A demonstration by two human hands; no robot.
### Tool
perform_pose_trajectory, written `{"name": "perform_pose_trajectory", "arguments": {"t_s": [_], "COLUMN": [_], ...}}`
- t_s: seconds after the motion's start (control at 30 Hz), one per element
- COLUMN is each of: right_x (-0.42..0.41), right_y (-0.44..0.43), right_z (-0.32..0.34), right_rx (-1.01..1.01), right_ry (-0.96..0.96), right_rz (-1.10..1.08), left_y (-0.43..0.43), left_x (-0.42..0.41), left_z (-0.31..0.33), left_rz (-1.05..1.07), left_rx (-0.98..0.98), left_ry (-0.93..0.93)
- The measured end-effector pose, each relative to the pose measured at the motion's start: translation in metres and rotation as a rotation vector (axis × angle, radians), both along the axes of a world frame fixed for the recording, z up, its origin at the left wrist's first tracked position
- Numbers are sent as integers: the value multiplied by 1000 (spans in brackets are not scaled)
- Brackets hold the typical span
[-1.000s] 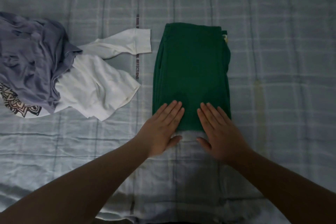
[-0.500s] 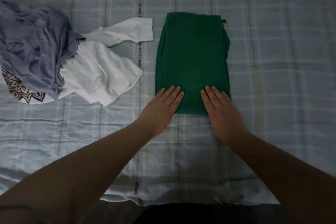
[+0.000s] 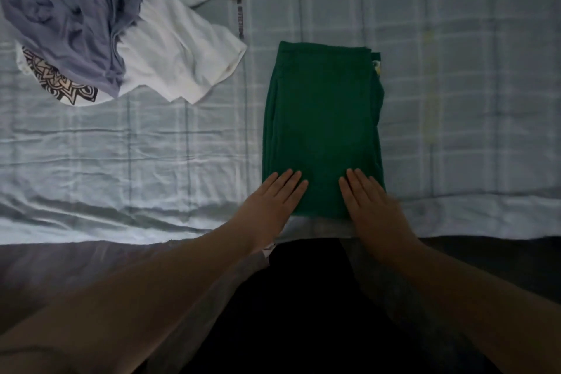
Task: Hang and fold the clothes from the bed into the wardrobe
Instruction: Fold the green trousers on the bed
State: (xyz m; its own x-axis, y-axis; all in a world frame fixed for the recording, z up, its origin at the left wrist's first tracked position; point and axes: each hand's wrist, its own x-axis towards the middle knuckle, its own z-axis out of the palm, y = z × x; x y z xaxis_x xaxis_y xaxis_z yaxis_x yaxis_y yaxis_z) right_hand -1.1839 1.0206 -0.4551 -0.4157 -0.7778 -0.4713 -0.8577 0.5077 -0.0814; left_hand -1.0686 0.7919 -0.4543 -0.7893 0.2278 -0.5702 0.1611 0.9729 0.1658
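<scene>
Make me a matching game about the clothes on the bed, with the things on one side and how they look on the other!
Things:
1. green garment
2. white shirt
3. purple garment
4. bed sheet

Looks:
A. pale blue checks
B. folded into a neat rectangle
C. crumpled heap at the far left
D. loose, one sleeve stretched out

Pairs: 1-B, 2-D, 3-C, 4-A

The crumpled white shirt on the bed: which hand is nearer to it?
Left. The left hand lies flat on the near left corner of the folded green garment, right of and below the crumpled white shirt; the right hand rests on its near right corner, farther away.
</scene>
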Motion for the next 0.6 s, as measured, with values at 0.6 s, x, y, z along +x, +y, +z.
{"name": "perform_pose_trajectory", "arguments": {"t_s": [0.6], "right_x": [-76], "right_y": [-18], "right_z": [112], "right_rx": [-68], "right_ry": [-260], "right_rz": [-352], "left_y": [-54], "left_x": [-59], "left_z": [91], "left_rz": [720], "left_rx": [661], "left_ry": [-34]}}
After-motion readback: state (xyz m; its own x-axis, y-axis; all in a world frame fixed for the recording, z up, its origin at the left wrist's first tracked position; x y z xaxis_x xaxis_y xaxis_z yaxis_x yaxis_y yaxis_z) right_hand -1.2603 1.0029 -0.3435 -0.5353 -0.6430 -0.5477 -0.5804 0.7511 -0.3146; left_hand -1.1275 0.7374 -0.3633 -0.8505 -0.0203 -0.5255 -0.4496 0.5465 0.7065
